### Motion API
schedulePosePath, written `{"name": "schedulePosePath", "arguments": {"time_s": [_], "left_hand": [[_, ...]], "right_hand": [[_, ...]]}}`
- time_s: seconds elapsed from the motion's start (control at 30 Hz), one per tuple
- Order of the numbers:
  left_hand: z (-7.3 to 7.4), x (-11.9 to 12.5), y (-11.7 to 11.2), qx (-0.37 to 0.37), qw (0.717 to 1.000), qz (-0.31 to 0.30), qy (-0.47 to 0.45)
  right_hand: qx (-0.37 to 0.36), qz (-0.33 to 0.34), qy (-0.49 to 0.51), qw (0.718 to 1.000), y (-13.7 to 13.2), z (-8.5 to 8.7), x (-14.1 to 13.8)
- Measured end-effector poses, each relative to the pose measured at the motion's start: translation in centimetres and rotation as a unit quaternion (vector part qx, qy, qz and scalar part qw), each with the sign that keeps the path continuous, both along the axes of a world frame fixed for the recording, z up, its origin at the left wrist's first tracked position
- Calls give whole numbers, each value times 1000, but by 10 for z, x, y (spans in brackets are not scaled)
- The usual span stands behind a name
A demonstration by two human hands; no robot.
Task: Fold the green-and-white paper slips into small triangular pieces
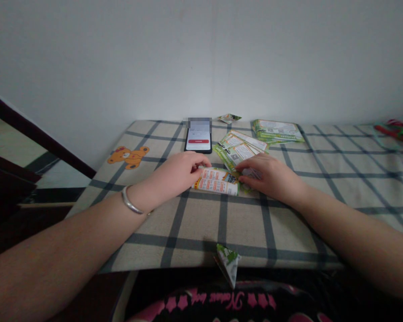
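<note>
A small printed leaflet, white with orange text blocks and apparently folded, lies on the checked cloth between my hands. My left hand pinches its upper left corner between thumb and fingers. At its right end my right hand has thumb and forefinger closed on the edge; the other fingers are partly hidden. Several green and white leaflets lie fanned out just behind. Close to the table's front edge is a pointed folded paper piece in green and white. Another folded paper piece rests by the wall.
A phone with a lit screen lies behind my left hand. A stack of leaflets sits at the back right. Red and green items are at the far right. The tablecloth bears a bear figure at left.
</note>
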State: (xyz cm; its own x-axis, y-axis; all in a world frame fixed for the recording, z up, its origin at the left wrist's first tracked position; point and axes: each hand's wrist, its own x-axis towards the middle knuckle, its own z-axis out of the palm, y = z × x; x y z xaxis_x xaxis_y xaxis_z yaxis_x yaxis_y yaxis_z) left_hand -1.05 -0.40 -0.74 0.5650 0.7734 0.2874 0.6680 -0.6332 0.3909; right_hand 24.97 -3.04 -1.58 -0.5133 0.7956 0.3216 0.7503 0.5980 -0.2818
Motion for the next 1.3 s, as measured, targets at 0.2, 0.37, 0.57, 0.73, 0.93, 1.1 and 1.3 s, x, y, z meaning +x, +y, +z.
{"name": "schedulePosePath", "arguments": {"time_s": [0.2, 0.37, 0.57, 0.73, 0.93, 1.1, 1.3], "left_hand": [[-4, -3, 5, -17, 1000, 6, -14], [-10, -2, 4, -67, 996, 1, -58], [-13, 6, -2, -103, 990, 7, -98], [-19, 9, -4, -127, 978, -2, -165], [-21, 10, -2, -101, 972, -3, -214], [-17, 9, -1, -61, 984, 12, -170], [-18, 8, -1, -85, 982, 26, -167]], "right_hand": [[27, 13, -72, 997, 7, 2, 9], [34, -18, -47, 998, 14, 0, 15], [-28, -47, 52, 997, 2, 5, 1], [-58, -71, 48, 995, -3, 1, -5], [-101, -71, 137, 983, 3, -4, 0], [-80, -71, 164, 981, 2, -3, -1], [-73, -95, 146, 982, 2, -2, 0]]}}
